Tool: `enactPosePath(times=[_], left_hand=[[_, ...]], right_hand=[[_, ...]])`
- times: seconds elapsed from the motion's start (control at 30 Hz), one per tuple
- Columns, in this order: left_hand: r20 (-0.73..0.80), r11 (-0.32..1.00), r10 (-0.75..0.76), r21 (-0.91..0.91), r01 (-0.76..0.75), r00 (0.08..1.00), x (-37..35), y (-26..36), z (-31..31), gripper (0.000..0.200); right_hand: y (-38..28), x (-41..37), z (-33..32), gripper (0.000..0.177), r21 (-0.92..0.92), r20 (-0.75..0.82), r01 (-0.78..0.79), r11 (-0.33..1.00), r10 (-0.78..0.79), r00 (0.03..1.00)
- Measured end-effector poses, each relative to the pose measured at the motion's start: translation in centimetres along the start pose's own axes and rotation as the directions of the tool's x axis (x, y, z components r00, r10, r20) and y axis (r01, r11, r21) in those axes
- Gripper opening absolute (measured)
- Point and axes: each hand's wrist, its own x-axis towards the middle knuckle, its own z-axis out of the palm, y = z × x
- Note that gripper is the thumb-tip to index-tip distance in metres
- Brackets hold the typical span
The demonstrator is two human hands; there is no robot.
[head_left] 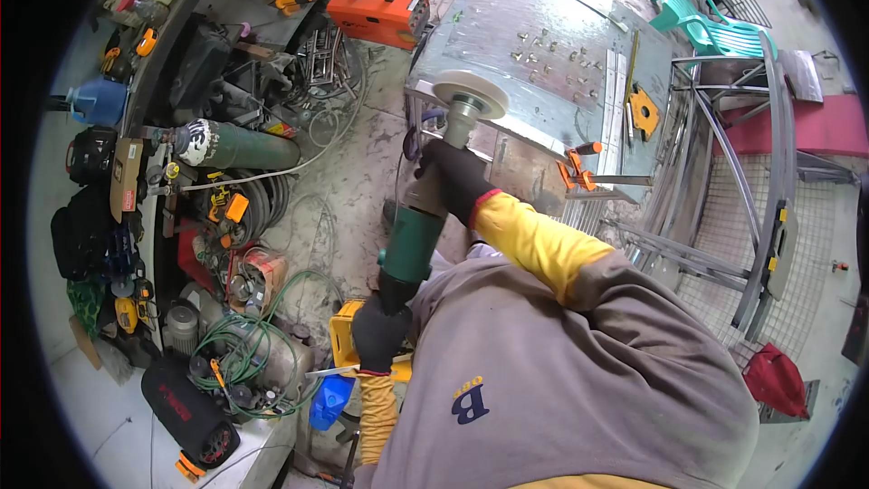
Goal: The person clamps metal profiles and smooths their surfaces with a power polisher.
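A green angle grinder [409, 243] points away from me, held in both gloved hands. My left hand [380, 333], in a black glove, is closed around its rear end, beside a yellow tool part [345, 330]. Farther forward, my right hand [455, 179], also black-gloved, wraps the grinder's front part behind the metal gear head [463, 118]. The pale round disc [469, 92] at the tip overlaps the near left corner of the metal-topped table [489, 23] in this view.
Small metal pieces [548, 50] and an orange clamp [579, 170] are on the table. An orange welding machine [378, 11] stands behind it. At left are a green gas cylinder [244, 147], hoses and a motor. Metal frames [724, 181] and a green chair [715, 32] stand right.
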Motion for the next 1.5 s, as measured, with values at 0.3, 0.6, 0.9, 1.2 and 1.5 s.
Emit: enactPosePath(times=[0.3, 0.6, 0.9, 1.2, 1.5], left_hand=[[0.066, 0.992, 0.104, -0.081, -0.099, 0.992, -3.0, 1.4, 4.1, 0.049], [-0.01, 0.995, 0.049, -0.082, -0.049, 0.999, 0.3, -0.2, 1.2, 0.041], [-0.069, 0.998, -0.032, -0.062, 0.027, 0.997, 4.5, -2.9, -2.5, 0.028], [0.056, 0.998, -0.012, -0.064, 0.016, 0.998, 0.2, 1.0, -0.3, 0.035], [0.11, 0.992, 0.113, -0.071, -0.105, 0.988, -2.7, 2.4, 3.7, 0.049]], right_hand=[[2.4, -1.4, -11.9, 0.014, -0.259, 0.23, 0.504, 0.824, -0.454, 0.861], [-0.1, 1.0, -1.0, 0.008, -0.092, 0.045, 0.047, 0.995, -0.043, 0.998], [0.4, 5.1, 7.5, 0.015, 0.04, 0.143, -0.057, 0.998, 0.051, 0.988], [-0.1, 0.7, -1.3, 0.018, -0.03, 0.045, 0.059, 0.998, -0.057, 0.997], [0.0, -3.2, -10.6, 0.01, -0.247, 0.114, 0.342, 0.907, -0.323, 0.939]])
